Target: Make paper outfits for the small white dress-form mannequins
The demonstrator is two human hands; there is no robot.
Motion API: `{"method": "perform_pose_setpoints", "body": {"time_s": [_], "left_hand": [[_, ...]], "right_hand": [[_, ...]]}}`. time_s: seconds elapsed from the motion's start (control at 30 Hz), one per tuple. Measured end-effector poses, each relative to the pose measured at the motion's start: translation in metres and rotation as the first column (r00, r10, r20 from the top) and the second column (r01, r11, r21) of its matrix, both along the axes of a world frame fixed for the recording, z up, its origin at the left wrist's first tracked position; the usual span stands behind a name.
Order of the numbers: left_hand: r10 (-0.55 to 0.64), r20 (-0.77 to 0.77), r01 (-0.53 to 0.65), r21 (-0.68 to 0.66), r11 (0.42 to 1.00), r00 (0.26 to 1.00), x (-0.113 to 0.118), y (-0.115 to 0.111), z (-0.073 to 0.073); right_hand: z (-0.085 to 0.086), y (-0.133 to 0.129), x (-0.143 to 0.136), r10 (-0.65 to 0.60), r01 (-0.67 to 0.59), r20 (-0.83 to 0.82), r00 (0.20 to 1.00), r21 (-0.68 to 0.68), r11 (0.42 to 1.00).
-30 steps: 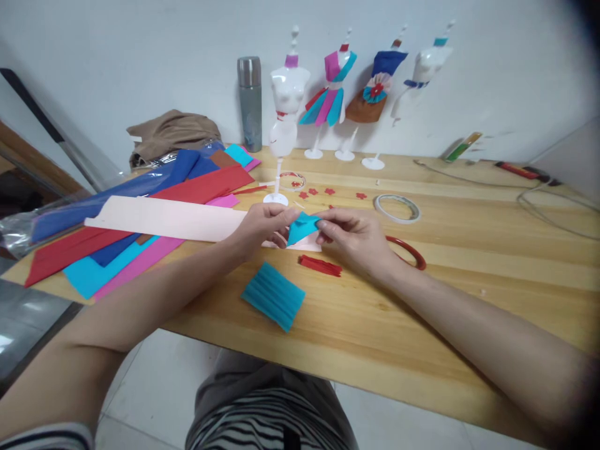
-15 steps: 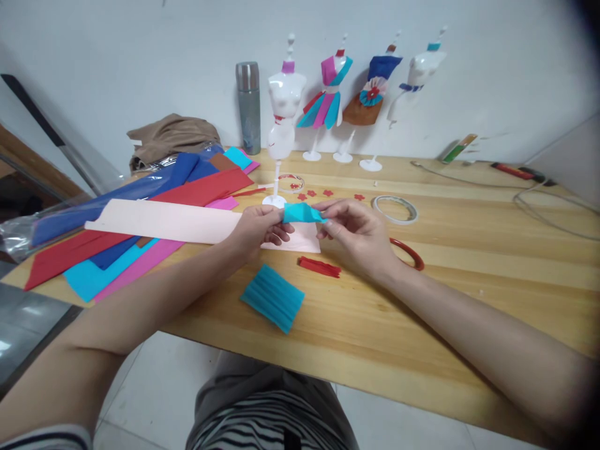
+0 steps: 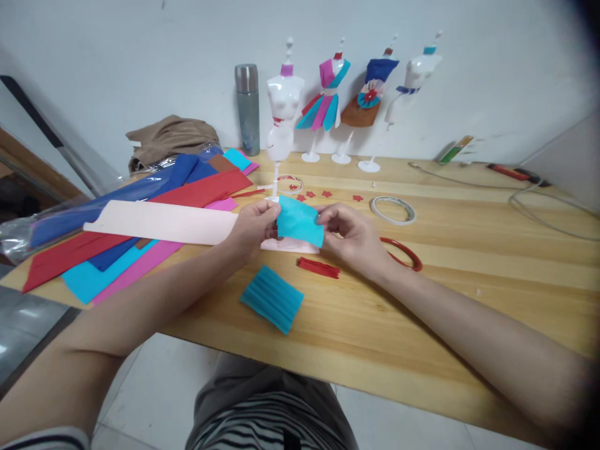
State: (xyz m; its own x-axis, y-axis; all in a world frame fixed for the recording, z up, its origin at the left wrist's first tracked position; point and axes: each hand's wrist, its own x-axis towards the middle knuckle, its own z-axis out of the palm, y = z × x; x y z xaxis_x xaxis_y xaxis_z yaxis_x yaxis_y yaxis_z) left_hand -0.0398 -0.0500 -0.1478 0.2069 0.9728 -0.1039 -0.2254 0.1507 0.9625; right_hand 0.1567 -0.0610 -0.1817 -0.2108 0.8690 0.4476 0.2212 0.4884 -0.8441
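Note:
A light blue piece of crepe-like paper point(image 3: 300, 221) is spread upright between my hands above the table. My left hand point(image 3: 255, 228) pinches its left edge, and my right hand point(image 3: 351, 234) grips the right edge. Behind the piece, a long pale pink strip point(image 3: 164, 222) lies across the coloured strips. A darker teal pleated piece point(image 3: 272, 299) rests on the table nearer to me. Just below my hands is a small gathered red piece point(image 3: 319, 268). The bare white mannequin point(image 3: 284, 94) with a purple neck band stands behind my hands.
Three other small mannequins point(image 3: 327, 94) stand along the wall, beside a grey flask point(image 3: 247, 109). Red and blue strips point(image 3: 60, 256) pile up at left. A tape roll point(image 3: 394, 210), red-handled scissors point(image 3: 412, 255), small red flowers point(image 3: 327, 194) and a cable point(image 3: 469, 181) lie on the table point(image 3: 422, 350).
The light blue piece, folded or bunched narrow before, now hangs opened out flat between my hands. My right hand has shifted slightly left and down.

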Motion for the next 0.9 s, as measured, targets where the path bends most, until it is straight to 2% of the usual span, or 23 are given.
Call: {"method": "perform_pose_setpoints", "body": {"time_s": [0.17,0.27,0.4,0.57,0.7,0.8,0.83,0.9], "left_hand": [[-0.016,0.009,0.016,0.020,1.000,1.000,-0.001,0.001,-0.003],[-0.019,-0.014,0.020,0.027,0.999,1.000,-0.001,0.000,-0.003],[-0.017,-0.049,0.019,0.037,0.999,0.999,0.000,-0.002,-0.002],[-0.078,-0.083,0.087,0.106,0.991,0.993,-0.002,-0.004,-0.002],[-0.160,-0.185,0.189,0.154,0.970,0.970,-0.002,-0.008,-0.001],[-0.134,-0.346,0.214,0.204,0.955,0.929,0.000,-0.012,-0.002],[-0.123,-0.387,0.222,0.220,0.950,0.914,0.001,-0.013,-0.002],[-0.146,-0.415,0.249,0.208,0.946,0.898,0.002,-0.014,-0.003]], "right_hand": [[0.005,-0.004,-0.001,0.041,-0.048,0.092,0.995,0.070,0.996],[0.007,-0.004,-0.001,0.052,-0.052,0.011,0.999,-0.034,0.998],[0.007,-0.002,-0.001,-0.015,-0.030,-0.190,0.982,-0.230,0.973],[0.008,-0.002,-0.004,-0.093,0.006,-0.290,0.952,-0.286,0.958],[0.007,-0.005,-0.008,-0.099,0.023,-0.268,0.958,-0.275,0.961],[0.007,-0.009,-0.011,-0.027,-0.034,-0.249,0.968,-0.235,0.971],[0.007,-0.011,-0.011,0.008,-0.049,-0.209,0.978,-0.192,0.980],[0.008,-0.014,-0.011,0.069,-0.069,-0.026,0.997,-0.035,0.997]]}}
